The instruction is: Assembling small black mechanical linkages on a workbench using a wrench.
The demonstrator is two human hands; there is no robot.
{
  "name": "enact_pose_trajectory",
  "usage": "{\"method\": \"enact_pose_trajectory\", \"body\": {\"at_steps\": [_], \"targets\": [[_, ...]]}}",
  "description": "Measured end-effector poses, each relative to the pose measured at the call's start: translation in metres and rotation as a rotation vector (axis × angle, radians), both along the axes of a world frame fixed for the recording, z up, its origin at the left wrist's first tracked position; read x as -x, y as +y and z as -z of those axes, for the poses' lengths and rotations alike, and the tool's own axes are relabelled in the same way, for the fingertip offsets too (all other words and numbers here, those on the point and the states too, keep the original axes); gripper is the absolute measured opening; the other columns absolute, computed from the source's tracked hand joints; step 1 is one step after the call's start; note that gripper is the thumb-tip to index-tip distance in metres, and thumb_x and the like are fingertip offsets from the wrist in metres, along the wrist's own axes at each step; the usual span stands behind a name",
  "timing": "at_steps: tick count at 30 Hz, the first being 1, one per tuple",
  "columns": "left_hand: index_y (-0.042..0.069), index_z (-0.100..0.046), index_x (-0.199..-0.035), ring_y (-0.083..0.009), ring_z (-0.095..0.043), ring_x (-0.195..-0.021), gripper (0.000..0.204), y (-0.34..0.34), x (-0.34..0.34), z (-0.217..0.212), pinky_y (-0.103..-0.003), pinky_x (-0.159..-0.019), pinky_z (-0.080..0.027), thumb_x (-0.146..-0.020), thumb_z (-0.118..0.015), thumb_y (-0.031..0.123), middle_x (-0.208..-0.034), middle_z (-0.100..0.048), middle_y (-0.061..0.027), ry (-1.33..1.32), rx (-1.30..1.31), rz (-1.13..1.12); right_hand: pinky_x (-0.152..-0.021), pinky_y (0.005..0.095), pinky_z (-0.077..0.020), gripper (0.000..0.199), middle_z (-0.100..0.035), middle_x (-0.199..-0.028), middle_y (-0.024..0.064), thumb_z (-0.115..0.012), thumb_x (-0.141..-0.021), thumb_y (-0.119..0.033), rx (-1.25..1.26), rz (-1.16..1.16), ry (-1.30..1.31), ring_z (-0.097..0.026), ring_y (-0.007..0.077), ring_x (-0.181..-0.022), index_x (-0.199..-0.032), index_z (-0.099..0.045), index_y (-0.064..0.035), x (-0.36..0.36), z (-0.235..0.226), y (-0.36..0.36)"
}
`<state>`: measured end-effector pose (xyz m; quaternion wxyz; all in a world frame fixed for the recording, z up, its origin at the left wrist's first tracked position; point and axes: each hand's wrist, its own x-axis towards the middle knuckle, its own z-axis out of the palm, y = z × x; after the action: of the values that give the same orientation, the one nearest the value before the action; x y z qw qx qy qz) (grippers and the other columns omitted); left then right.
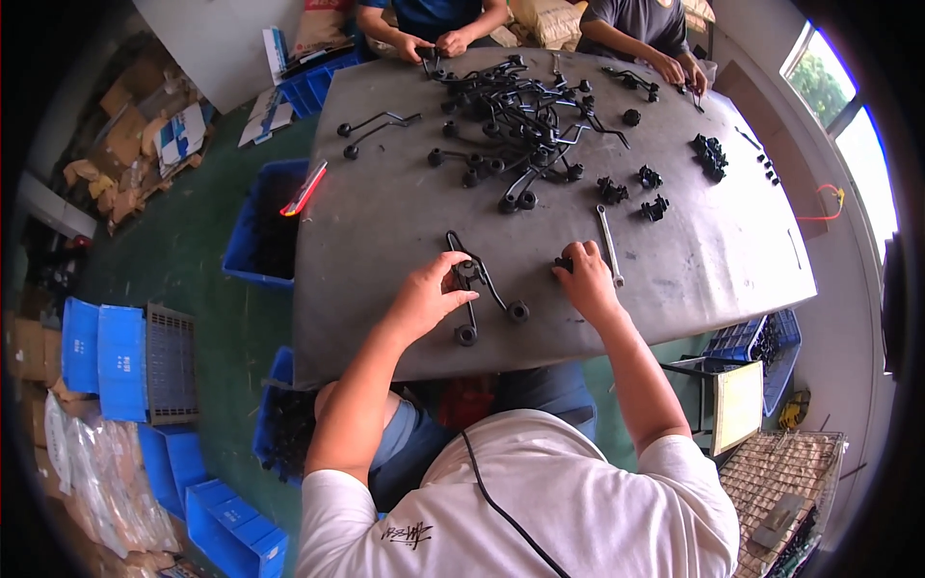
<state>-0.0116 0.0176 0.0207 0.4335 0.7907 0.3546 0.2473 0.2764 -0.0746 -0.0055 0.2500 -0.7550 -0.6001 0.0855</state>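
Head view: a person in a white shirt leans over a grey, worn tabletop (pixel 385 241). The left hand (pixel 429 294) curls its fingers around the middle of a bent black metal rod with round rubber bushings at its ends (pixel 482 289); the rod lies on the table under and just right of that hand, one bushing near the table's front edge, another further right. The right hand (pixel 584 277) rests closed over a small black clip-like part (pixel 564 262) at its fingertips, just left of a silver flat wrench (pixel 609 246) lying on the table. A heap of similar black rods (pixel 520 116) sits well beyond both hands, near two other people's hands at the far edge.

Blue plastic crates (pixel 120 361) stand on the green floor to the left, two bearing small white labels. Flattened brown cardboard and white-and-blue printed cartons (pixel 178 135) lie at the upper left. A yellowish sheet on a board (pixel 737 405) stands at the lower right.
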Motion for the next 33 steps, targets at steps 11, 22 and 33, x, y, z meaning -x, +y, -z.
{"method": "enact_pose_trajectory", "body": {"at_steps": [11, 22, 33], "targets": [[0.012, -0.053, -0.128, -0.0176, -0.068, -0.086, 0.054, 0.005, 0.002, 0.009, -0.034, -0.08, -0.054, -0.083, -0.083, 0.013, -0.102, -0.07, -0.0075, -0.042, 0.029, 0.05, -0.068, 0.0248, -0.0478, 0.015, -0.063, -0.092, 0.0013, -0.063, -0.097, -0.011, 0.08, -0.148, 1.155, -0.058, 0.0089, -0.073, -0.109, -0.064, -0.0028, 0.037, -0.018, 0.028], [0.011, -0.053, -0.129, -0.0166, -0.07, -0.095, 0.055, 0.005, 0.004, 0.008, -0.033, -0.084, -0.055, -0.082, -0.082, 0.008, -0.107, -0.07, -0.0072, -0.11, 0.091, 0.074, -0.059, 0.0229, -0.0428, 0.017, -0.059, -0.083, -0.0005, -0.066, -0.094, -0.014, 0.349, -0.283, 1.099, -0.054, 0.0071, -0.067, -0.107, -0.063, -0.0047, 0.061, -0.025, 0.058], [0.009, -0.053, -0.132, -0.0369, -0.067, -0.105, 0.058, 0.005, 0.001, -0.003, -0.043, -0.087, -0.054, -0.082, -0.081, 0.016, -0.113, -0.069, -0.0178, 0.118, -0.113, 0.034, -0.061, 0.0256, -0.0444, 0.025, -0.058, -0.082, -0.0001, -0.072, -0.094, -0.025, 0.416, -0.397, 0.984, -0.055, 0.0086, -0.067, -0.103, -0.062, -0.0043, 0.065, -0.039, 0.065]]}}
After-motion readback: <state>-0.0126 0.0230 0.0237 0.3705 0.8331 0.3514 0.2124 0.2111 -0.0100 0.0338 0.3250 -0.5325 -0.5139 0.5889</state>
